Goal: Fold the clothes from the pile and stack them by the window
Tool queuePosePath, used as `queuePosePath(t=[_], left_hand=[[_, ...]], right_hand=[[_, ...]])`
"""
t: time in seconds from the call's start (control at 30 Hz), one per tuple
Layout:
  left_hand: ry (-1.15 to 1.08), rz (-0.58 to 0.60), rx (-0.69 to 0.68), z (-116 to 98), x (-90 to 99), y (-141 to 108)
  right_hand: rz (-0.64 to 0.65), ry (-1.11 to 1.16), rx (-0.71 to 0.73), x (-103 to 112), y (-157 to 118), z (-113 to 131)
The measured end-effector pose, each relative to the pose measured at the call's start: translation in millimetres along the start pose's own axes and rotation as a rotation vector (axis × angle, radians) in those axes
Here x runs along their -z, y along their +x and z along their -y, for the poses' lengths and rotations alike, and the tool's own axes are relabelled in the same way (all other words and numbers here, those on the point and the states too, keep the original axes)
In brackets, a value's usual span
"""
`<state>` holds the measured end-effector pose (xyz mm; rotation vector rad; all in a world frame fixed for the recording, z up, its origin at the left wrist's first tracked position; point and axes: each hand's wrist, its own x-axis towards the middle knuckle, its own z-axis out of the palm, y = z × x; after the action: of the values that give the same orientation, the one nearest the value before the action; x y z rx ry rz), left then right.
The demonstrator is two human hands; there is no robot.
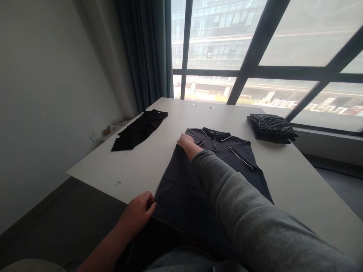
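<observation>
A dark grey polo shirt (181,189) with white trim lies front side up on the table, its collar toward the window and its hem at the near edge. My left hand (141,208) pinches the shirt's lower left corner at the table's edge. Reaching across, my right hand (185,140) has its fingers closed on the shirt's left side near the shoulder and sleeve. My right forearm, in a grey sleeve, hides much of the shirt's middle and lower right part.
The white table (124,166) stands before a large window. On its far left lies a black garment (140,130), spread lengthwise. A stack of folded dark clothes (271,128), striped on top, sits at the right. A dark curtain (144,53) hangs behind the left corner.
</observation>
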<state>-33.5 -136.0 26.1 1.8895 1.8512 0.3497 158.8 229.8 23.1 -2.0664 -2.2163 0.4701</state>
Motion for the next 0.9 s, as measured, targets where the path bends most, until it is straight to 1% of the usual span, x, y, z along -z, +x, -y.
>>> queuePosePath(t=[0.17, 0.3, 0.4, 0.53, 0.67, 0.8, 0.9], left_hand=[[-0.049, 0.011, 0.034, -6.0, 0.1, -2.9], [-0.071, 0.026, 0.106, -9.5, 0.7, -4.5], [-0.019, 0.035, 0.144, -10.1, 2.2, -4.1], [0.027, 0.03, 0.102, -14.2, 7.8, -4.4], [0.008, -0.035, 0.052, -25.9, 13.5, -6.9], [-0.021, -0.118, -0.058, -43.9, 17.1, -8.4], [-0.049, -0.15, -0.169, -63.7, 19.4, -7.9]], right_hand=[[-0.023, -0.005, -0.048, -7.9, 7.6, 3.5], [-0.02, -0.006, -0.047, -4.4, 10.1, 3.5], [-0.032, 0.001, -0.041, 0.7, 10.7, 2.3], [-0.078, 0.021, -0.016, 8.1, 7.9, -2.1], [-0.147, 0.04, 0.027, 17.3, 2.7, -11.7], [-0.219, 0.054, 0.068, 31.7, -6.6, -27.7], [-0.267, 0.065, 0.099, 45.2, -20.6, -45.1]])
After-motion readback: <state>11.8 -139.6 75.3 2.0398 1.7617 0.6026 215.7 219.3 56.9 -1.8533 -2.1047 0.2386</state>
